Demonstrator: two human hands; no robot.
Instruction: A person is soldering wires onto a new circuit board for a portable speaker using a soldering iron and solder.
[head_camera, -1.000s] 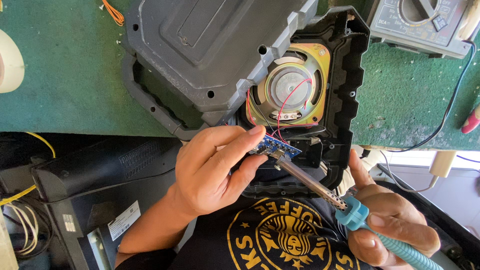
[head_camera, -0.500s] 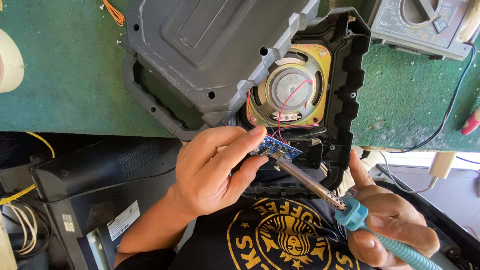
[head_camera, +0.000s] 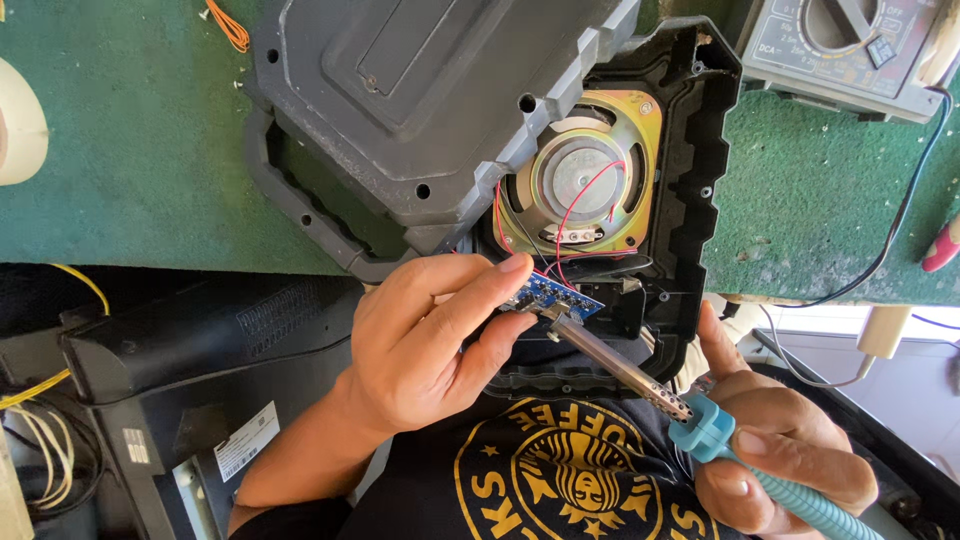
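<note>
Circuit board (head_camera: 556, 296), small and blue, sits pinched between the thumb and forefinger of the left hand (head_camera: 425, 345), just below the exposed speaker driver (head_camera: 580, 185), at about six o'clock from its magnet. Red wires (head_camera: 575, 215) run from the driver's terminals down to the board. The right hand (head_camera: 785, 450), at four o'clock from the board, is closed around the teal handle of a soldering iron (head_camera: 640, 375), whose metal barrel slants up to ten o'clock so that the tip meets the board's lower edge.

Judging by how things lie, the black speaker housing (head_camera: 700, 180) is already opened, its rear cover (head_camera: 420, 110) swung aside toward nine o'clock on the green bench mat (head_camera: 130, 170), and the wires seem attached. The joint under the tip looks to be in hand; I cannot tell whether solder has flowed. Closing the housing is left. A multimeter (head_camera: 850, 45) rests at one o'clock.
</note>
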